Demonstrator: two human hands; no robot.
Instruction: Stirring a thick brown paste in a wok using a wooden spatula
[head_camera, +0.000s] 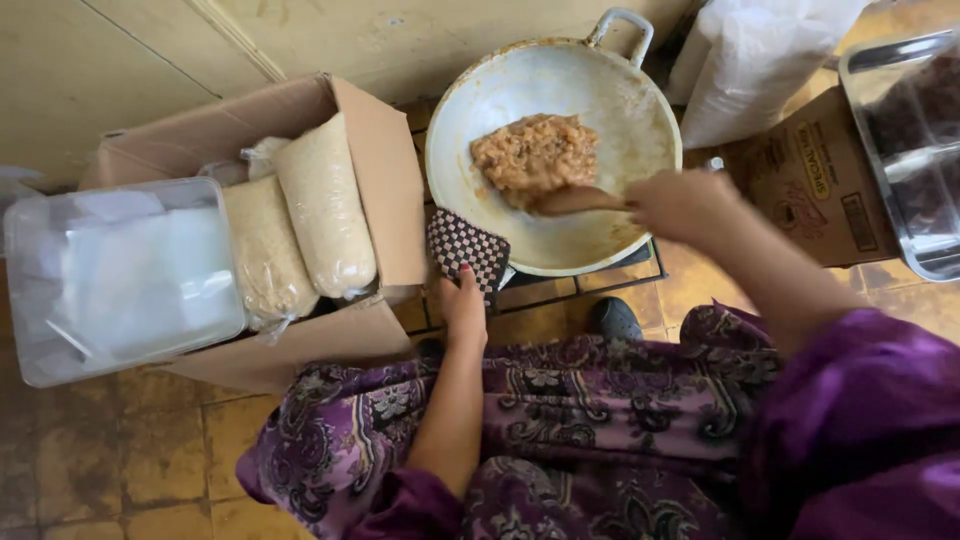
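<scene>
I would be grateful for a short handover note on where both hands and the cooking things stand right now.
Left hand: gripping the checkered cloth at the near rim of the wok.
Right hand: closed on the wooden spatula, blade in the brown mixture.
Wok sits on a low burner rack on the floor.
Done: mixture gathered in one clump mid-pan.
Left: stirring appears ongoing; how cooked it is cannot be told.

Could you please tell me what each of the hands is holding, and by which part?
Right hand holds the wooden spatula by its handle; left hand grips the checkered cloth at the wok edge.
</scene>
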